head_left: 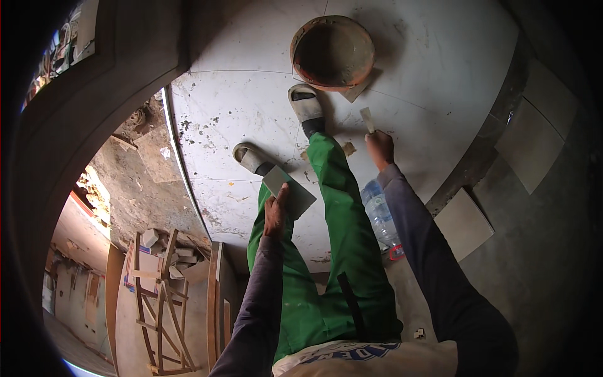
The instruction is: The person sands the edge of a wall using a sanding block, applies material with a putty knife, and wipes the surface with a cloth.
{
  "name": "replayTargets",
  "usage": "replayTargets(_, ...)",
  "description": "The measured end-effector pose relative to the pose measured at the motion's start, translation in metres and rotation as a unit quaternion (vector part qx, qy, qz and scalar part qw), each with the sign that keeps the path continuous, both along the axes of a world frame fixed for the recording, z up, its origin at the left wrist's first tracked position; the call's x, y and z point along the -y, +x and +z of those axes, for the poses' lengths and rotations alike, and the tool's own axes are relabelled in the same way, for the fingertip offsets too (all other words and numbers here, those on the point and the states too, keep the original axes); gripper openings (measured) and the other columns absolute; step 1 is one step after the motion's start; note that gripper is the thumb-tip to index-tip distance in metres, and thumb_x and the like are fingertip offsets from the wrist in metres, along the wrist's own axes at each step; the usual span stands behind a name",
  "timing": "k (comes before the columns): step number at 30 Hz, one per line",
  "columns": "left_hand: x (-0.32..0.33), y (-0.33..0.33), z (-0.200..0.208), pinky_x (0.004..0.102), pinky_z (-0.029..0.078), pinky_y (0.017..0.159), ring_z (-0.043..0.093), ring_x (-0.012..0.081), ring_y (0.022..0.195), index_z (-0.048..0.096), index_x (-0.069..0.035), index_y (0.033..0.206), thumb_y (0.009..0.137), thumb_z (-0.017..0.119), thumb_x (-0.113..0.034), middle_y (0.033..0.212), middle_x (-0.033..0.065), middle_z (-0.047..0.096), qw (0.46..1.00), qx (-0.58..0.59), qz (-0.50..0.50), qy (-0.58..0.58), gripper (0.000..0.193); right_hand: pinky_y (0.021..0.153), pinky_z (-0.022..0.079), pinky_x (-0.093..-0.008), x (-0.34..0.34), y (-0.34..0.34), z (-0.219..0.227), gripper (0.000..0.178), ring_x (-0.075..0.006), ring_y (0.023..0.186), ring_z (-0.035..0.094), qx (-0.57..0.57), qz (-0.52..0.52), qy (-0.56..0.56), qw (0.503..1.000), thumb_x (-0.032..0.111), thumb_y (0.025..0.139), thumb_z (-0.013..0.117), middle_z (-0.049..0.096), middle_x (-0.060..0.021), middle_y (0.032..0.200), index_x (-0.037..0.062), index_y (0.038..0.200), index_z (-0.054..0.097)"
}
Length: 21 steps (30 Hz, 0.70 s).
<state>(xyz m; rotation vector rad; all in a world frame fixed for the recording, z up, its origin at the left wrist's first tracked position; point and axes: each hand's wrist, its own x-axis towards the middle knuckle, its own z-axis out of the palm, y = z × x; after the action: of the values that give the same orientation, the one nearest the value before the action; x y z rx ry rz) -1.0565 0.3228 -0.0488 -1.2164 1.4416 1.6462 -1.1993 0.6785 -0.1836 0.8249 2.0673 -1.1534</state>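
My left hand (275, 215) is closed on a square grey tile (295, 196), its thumb lying over the upper face. The tile is held tilted in front of my left shin. Out to the right, my right hand (380, 151) grips a putty knife (367, 119), with its pale, flat blade pointing forward. The handle is mostly hidden in the fist. Ahead of my feet stands a round, mortar-stained basin (333, 83) with dried grey residue inside. A flat piece (358, 91) lies partly under its near right edge.
A large clear plastic bottle (379, 213) lies by my right leg. Loose tiles (465, 223) rest to the right, with larger ones (532, 143) beyond. At left, a metal strip (181, 157) edges the pale floor near rough ground. A wooden trestle (160, 308) and broken blocks (182, 259) stand lower left.
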Motion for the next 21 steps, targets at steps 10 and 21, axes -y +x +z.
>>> replayTargets(10, 0.057, 0.018, 0.040, 0.0348, 0.056, 0.084, 0.068, 0.0174, 0.094, 0.073, 0.006, 0.123, 0.103, 0.074, -0.050, 0.109, 0.0090, 0.075, 0.982, 0.158, 0.106, 0.012, 0.059, 0.095, 0.059, -0.0512, 0.125, -0.047, 0.014, 0.035, -0.0455, 0.108, 0.074, 0.047, 0.304, 0.083, 0.948, 0.030, 0.091, 0.064, 0.079, -0.0219, 0.110, 0.0059, 0.114, 0.073)
replayTargets(21, 0.051, -0.033, -0.176, 0.0380, 0.057, 0.080, 0.072, 0.0208, 0.090, 0.075, 0.012, 0.116, 0.101, 0.075, -0.051, 0.098, 0.0151, 0.078, 0.997, 0.035, 0.060, -0.033, 0.065, 0.109, 0.052, -0.0534, 0.150, -0.043, -0.124, 0.063, -0.0427, 0.131, 0.057, -0.092, 0.402, 0.301, 0.860, 0.033, 0.093, 0.068, 0.055, -0.0215, 0.139, 0.0087, 0.151, 0.057)
